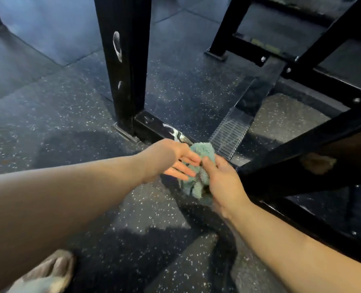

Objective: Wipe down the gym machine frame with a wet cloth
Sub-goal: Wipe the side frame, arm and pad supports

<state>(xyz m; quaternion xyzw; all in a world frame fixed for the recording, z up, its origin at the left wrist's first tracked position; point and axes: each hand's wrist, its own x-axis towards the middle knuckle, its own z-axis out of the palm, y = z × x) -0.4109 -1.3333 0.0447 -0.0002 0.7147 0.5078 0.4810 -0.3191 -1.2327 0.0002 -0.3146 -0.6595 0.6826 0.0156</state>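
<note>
Looking down, my right hand (224,182) curls round the middle of the bunched teal terry cloth (198,174), just right of the foot of the gym frame's black square steel upright post (124,60). My left hand (175,159), fingers straight, touches the cloth's side. It looks soft, limp and light, so I judge a full-palm wad safer than a corner pinch.

I was in a gym: speckled rubber floor tiles (69,115) lay under a black steel machine frame (124,60).
</note>
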